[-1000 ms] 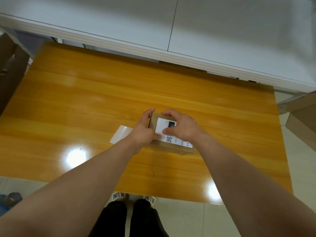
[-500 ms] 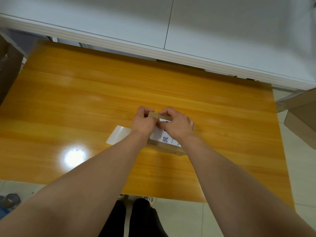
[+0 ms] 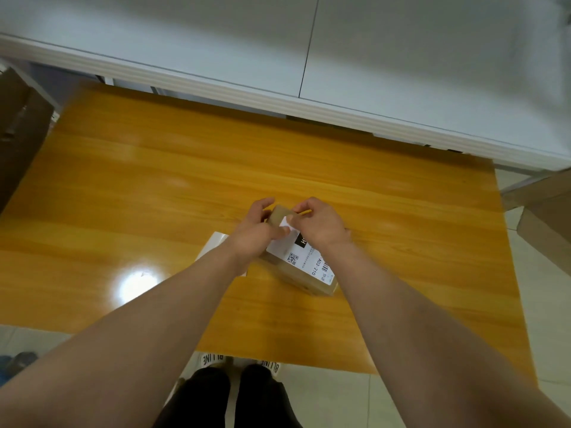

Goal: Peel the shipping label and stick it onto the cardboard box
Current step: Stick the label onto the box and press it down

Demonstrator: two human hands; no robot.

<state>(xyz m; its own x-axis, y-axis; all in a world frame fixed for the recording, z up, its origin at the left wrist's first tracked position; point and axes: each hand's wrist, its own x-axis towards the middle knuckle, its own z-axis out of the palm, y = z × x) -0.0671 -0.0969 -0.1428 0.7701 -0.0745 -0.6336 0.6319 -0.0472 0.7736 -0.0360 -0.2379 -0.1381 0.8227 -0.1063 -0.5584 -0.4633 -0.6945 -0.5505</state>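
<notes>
A small brown cardboard box lies on the orange wooden table, a little right of centre. The white shipping label, with a QR code and barcode, lies along the box's top. My left hand grips the box's far left side, its thumb on the label's edge. My right hand is curled over the far end of the box, fingertips pinched on the label's far edge. The glossy white backing sheet lies flat on the table just left of the box, partly hidden by my left wrist.
Large brown cartons stand off the table at the left and at the right. A white cabinet ledge runs along the table's far edge. My shoes show on the tiled floor below the near edge.
Both hands have slid from the middle of the label to the box's far end. More of the label's near part, with the QR code and barcode, is uncovered.
</notes>
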